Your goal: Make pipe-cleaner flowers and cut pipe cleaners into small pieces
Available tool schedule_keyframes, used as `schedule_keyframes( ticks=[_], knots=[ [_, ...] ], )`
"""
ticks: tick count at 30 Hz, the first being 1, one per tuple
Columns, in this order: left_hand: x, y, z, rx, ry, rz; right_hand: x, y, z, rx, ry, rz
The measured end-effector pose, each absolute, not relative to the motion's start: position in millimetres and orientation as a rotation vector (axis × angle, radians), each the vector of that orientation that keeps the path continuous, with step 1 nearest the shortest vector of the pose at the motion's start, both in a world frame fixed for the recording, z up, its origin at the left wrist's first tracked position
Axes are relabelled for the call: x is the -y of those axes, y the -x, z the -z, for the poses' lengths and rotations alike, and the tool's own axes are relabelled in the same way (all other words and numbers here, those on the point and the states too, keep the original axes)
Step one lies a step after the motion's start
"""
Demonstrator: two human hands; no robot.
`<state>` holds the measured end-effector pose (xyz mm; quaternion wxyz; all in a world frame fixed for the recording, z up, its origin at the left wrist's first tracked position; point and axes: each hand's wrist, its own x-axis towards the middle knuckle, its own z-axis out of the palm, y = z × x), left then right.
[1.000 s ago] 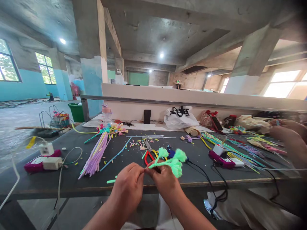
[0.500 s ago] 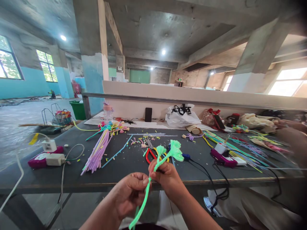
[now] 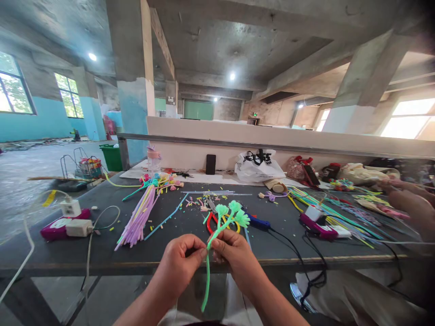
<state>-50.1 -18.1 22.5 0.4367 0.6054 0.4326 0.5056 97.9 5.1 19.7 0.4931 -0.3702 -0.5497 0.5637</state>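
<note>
Both my hands meet just in front of the dark table's near edge (image 3: 102,264). My left hand (image 3: 180,265) and my right hand (image 3: 234,258) each pinch the stem of a light green pipe-cleaner flower (image 3: 231,215). Its fuzzy tufted heads stand upright above my fingers, and the loose stem end hangs down between my wrists below the table edge. Red-handled pliers (image 3: 211,222) lie on the table right behind the flower.
A bundle of purple pipe cleaners (image 3: 137,217) lies left of centre. Glue guns and chargers with cables sit at the left (image 3: 64,226) and right (image 3: 319,224). Another person's hands (image 3: 408,199) work at the far right among coloured stems. A white plastic bag (image 3: 258,165) stands at the back.
The flower swung from lying sideways to standing upright. Its stem end now hangs straighter down, and my hands have closed in together around the stem.
</note>
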Motion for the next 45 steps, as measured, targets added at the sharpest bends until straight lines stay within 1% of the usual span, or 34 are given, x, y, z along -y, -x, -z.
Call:
schedule_keyframes(
  ticks=[2, 4, 6, 8, 12, 16, 19, 24, 28, 32, 34, 37, 41, 45],
  knots=[
    [17, 51, -23, -1.2, -1.835, -1.383, 0, -94, -18, 1.303, 1.026, -1.259],
    [16, 49, -18, -1.226, -2.035, -1.454, 3, -92, -17, 1.293, 1.144, -1.109],
    [16, 48, -12, -1.234, -2.154, -1.436, 5, -90, -17, 1.301, 1.25, -0.976],
    [15, 47, -6, -1.235, -2.228, -1.402, 5, -89, -16, 1.329, 1.329, -0.909],
    [16, 46, 0, -1.167, -2.227, -1.374, 5, -89, -16, 1.385, 1.392, -0.833],
    [16, 42, -3, -1.192, -1.913, -1.329, 9, -91, -16, 1.439, 1.327, -0.731],
    [16, 43, -6, -1.133, -1.487, -1.146, 10, -96, -17, 1.498, 1.213, -0.805],
    [14, 45, 0, -0.706, -0.892, -0.932, 7, -103, -16, 1.524, 0.951, -1.069],
    [16, 41, 12, -0.536, -0.684, -0.826, 0, -105, -9, 1.455, 0.678, -1.304],
    [19, 35, 15, -0.426, -0.64, -0.758, -6, -108, -3, 1.398, 0.486, -1.447],
    [20, 36, 10, -0.492, -0.691, -0.809, -7, -108, -4, 1.381, 0.52, -1.488],
    [18, 40, -3, -0.777, -0.951, -0.984, -4, -106, -8, 1.378, 0.771, -1.468],
    [17, 45, -13, -1.221, -1.557, -1.188, 2, -100, -12, 1.418, 1.163, -1.16],
    [18, 42, -11, -1.266, -1.878, -1.338, 7, -96, -16, 1.445, 1.357, -0.902]
  ],
)
